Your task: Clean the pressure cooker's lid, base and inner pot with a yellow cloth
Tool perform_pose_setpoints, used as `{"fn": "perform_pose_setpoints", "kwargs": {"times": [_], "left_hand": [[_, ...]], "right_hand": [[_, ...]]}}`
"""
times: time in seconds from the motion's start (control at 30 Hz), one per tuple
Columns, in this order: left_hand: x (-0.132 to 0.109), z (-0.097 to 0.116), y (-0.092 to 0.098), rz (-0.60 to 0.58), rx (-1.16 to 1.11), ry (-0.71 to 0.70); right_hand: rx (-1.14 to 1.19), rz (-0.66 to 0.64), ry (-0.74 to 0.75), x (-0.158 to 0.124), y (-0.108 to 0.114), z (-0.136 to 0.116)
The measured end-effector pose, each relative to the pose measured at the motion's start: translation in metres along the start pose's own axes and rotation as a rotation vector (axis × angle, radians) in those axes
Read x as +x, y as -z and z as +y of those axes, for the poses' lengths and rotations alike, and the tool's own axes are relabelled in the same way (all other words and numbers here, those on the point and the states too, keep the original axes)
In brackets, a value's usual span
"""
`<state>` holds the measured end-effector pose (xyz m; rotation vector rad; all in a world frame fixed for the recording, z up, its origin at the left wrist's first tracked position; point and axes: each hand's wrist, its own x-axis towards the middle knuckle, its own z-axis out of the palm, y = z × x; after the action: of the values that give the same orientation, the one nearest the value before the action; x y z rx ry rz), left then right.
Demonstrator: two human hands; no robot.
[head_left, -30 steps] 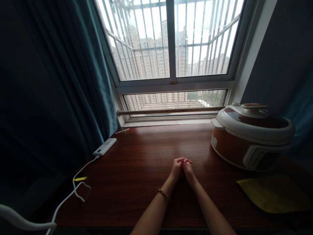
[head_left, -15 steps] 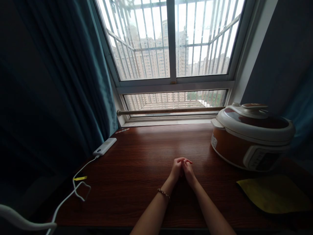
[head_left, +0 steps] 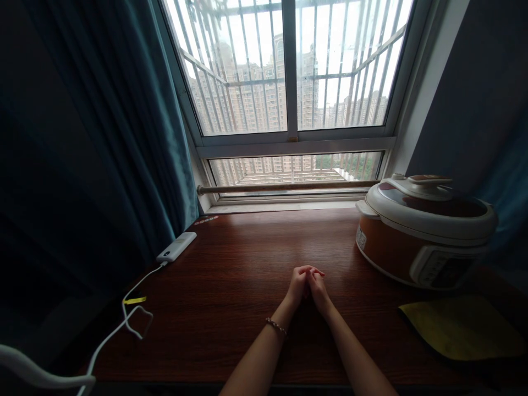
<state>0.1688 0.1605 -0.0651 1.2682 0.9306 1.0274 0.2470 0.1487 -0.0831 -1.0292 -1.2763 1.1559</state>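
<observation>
My left hand (head_left: 297, 286) and my right hand (head_left: 318, 289) rest together on the dark wooden table (head_left: 231, 308), fingers clasped into each other near the table's middle. Neither holds any object. A beaded bracelet (head_left: 275, 326) sits on my left wrist. An electric pressure cooker (head_left: 424, 228), orange-brown with a white lid, stands to the right of my hands, about an arm's width away. A yellow cloth (head_left: 462, 327) lies flat on the table in front of the cooker.
A white power bank (head_left: 176, 247) lies at the table's left rear with a white cable (head_left: 127, 316) trailing off the left edge. Teal curtains (head_left: 124, 137) hang at left. A barred window (head_left: 289, 71) and a wooden rod (head_left: 289, 187) span the back.
</observation>
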Motion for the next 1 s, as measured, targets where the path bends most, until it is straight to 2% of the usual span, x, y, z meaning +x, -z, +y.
{"fn": "perform_pose_setpoints", "kwargs": {"times": [1.0], "left_hand": [[-0.0011,0.0019,-0.0015,0.005,-0.01,-0.001]], "right_hand": [[0.004,0.009,-0.017,0.0008,-0.0008,0.0002]]}}
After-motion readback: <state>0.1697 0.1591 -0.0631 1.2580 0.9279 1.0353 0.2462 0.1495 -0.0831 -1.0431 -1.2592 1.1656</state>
